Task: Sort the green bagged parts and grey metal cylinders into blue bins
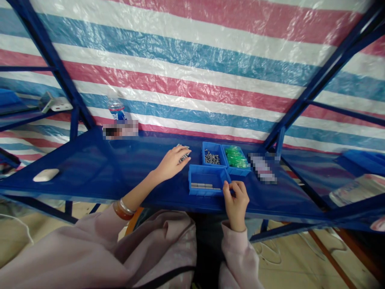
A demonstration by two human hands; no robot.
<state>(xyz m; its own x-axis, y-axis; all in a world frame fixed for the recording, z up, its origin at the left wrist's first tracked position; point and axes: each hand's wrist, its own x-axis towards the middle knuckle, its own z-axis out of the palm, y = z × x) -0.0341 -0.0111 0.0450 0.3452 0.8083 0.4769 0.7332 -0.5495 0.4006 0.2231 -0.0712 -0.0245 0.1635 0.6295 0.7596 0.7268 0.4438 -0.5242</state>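
Blue counter (126,172): carries three blue bins, set close for easy reach.
Left hand (173,162): lies flat over small grey metal pieces (184,156), fingers spread, keeping them gathered.
Right hand (236,198): fingers pinched together beside the front bin (206,180); what they hold, I cannot tell.
Back bins: grey screws (212,157), green parts (237,157), sorted apart.

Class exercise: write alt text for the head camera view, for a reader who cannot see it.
A person's left hand rests on small grey metal parts on a blue table; the right hand pinches at the corner of a blue bin. Two more bins sit behind.
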